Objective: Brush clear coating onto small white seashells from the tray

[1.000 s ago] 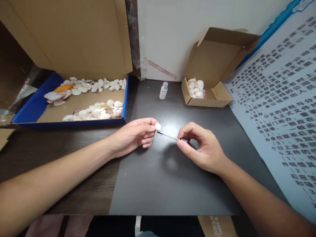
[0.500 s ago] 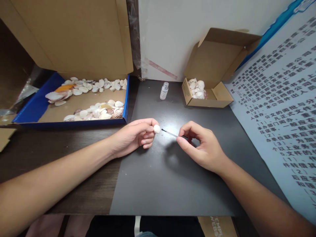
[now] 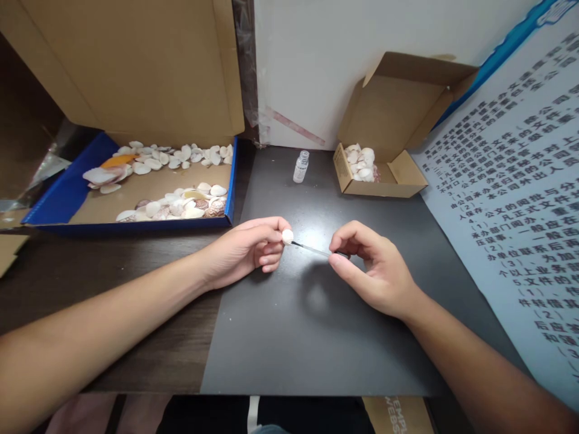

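Note:
Between the thumb and fingertips of my left hand (image 3: 253, 250) is a small white ribbed shell (image 3: 287, 236). My right hand (image 3: 373, 265) pinches a thin brush (image 3: 312, 248) with a clear shaft and a dark tip. The brush tip touches the lower right edge of the shell, as far as the view shows. Behind my hands a small glass bottle (image 3: 300, 169) stands upright without a cap on the dark grey mat (image 3: 325, 349).
At the left, an open blue-sided box (image 3: 136, 228) holds many shells in two groups. A smaller open cardboard box (image 3: 380, 188) with white shells stands at the back right. A large printed sheet (image 3: 511, 181) lines the right side.
The brush tip has moved from a small gap beside the shell to its edge. My right hand has shifted slightly, and the shell is tilted a little differently in my left hand.

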Motion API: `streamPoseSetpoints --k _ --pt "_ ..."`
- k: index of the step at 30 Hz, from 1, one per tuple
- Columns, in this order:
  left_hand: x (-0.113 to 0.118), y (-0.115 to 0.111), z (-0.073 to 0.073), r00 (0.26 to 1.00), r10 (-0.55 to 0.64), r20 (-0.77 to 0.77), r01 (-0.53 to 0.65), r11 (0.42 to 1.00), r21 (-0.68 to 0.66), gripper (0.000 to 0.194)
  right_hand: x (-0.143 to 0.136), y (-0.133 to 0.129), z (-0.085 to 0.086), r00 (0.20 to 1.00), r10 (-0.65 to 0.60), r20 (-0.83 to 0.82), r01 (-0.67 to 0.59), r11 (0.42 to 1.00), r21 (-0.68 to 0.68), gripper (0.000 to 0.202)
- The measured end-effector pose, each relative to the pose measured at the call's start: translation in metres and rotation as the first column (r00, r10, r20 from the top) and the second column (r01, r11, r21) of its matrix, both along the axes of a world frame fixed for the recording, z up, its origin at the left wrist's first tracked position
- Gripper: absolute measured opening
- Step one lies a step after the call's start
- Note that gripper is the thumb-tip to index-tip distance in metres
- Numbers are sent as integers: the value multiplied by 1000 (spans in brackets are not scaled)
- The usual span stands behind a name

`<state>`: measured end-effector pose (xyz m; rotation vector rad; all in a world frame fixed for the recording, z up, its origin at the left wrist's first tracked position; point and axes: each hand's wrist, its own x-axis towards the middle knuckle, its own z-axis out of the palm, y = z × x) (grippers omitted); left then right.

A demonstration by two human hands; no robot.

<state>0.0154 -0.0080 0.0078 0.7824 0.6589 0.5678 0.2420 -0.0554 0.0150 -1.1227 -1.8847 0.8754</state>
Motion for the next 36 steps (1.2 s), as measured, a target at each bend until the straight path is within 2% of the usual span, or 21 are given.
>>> streamPoseSetpoints --k 3,7,11,17,21,26,30,33,36 --pt "0 0 0 1000 -3 -4 3 1000 5 7 -1 0 0 1000 15 0 -15 1000 -9 9" --pt "-1 0 -1 1000 -7 -6 7 1000 13 6 0 -1 0 999 -31 42 31 1000 2 12" --pt "-2 0 -1 1000 -4 -6 4 1000 15 6 1 -2 -1 1000 9 -14 -9 1000 -3 9" --pt "0 0 -1 1000 -5 3 5 1000 14 5 0 -1 0 999 -14 30 15 1000 -7 11" --pt "0 0 -1 1000 -9 4 9 1000 12 5 -1 0 0 1000 25 -4 -26 1000 -13 10" --pt "-1 0 -1 1000 -5 1 5 1000 18 5 0 0 0 998 -51 46 51 999 -15 11" --pt "-1 0 -1 1000 -11 2 11 1000 22 6 0 -1 1 1000 -13 15 13 1000 -23 10" --pt "-2 0 -2 1000 -10 1 10 1000 24 5 -1 0 1 997 -36 62 38 999 -25 10" --pt "-2 0 -2 1000 -12 1 12 1000 20 5 0 0 0 998 -46 38 47 998 -29 11"
